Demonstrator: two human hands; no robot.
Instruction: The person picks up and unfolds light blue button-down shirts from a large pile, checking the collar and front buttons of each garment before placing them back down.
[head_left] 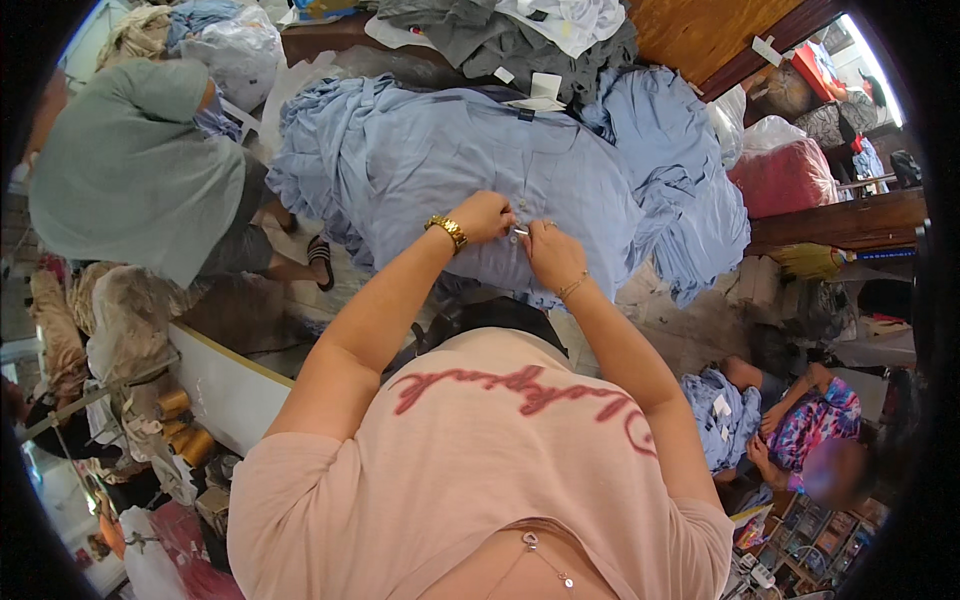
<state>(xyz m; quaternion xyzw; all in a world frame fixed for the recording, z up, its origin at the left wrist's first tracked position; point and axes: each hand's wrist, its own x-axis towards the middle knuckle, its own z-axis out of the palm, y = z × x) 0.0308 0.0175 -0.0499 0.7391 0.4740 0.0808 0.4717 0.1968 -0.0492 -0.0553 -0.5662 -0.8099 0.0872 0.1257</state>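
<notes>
Creased light-blue cloth garment (430, 145), left hand (483, 217) atop, pinching it, right hand (555, 256) atop, gripping small silvery metal tool (521, 231)

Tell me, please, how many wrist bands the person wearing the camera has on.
2: a chunky gold-coloured band above the left hand and a thin bracelet above the right hand. Both wrists show; no others are visible.
</notes>
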